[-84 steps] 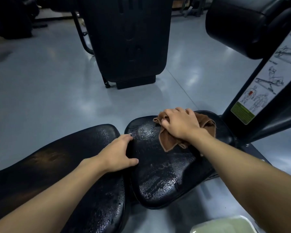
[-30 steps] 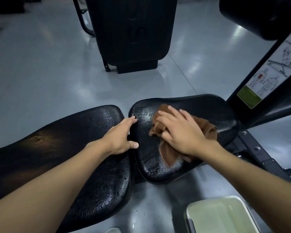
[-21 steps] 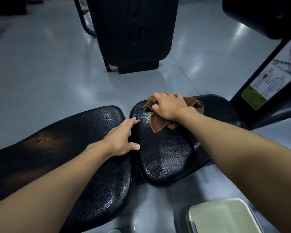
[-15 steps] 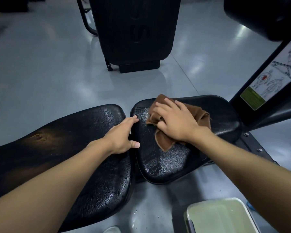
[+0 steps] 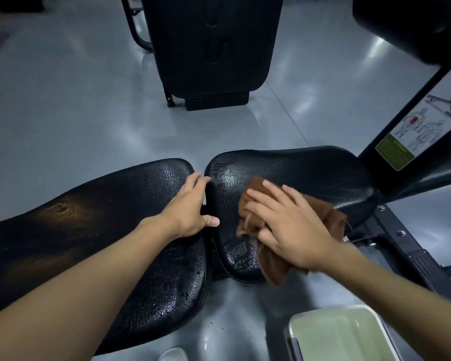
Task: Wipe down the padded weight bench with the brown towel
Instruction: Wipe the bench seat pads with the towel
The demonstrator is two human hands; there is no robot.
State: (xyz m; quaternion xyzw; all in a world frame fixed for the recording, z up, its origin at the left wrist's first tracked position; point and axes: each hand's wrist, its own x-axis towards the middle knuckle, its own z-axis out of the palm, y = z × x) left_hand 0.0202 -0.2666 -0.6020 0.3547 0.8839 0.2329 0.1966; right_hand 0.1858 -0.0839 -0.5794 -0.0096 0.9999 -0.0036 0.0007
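A glossy grey floor [image 5: 63,105] reflects the ceiling lights. On it, toward the far edge, stands a tall black machine panel [image 5: 208,45] with a curved metal tube [image 5: 133,27] beside it. At right, a slanted black post carries an exercise diagram sticker [image 5: 425,118]. A pale green tub [image 5: 339,334] sits at the near right.

We are in a gym: we see black padded bench pads [image 5: 141,230], a grey floor [image 5: 63,113], and an exercise diagram sticker [image 5: 425,121] on a machine.
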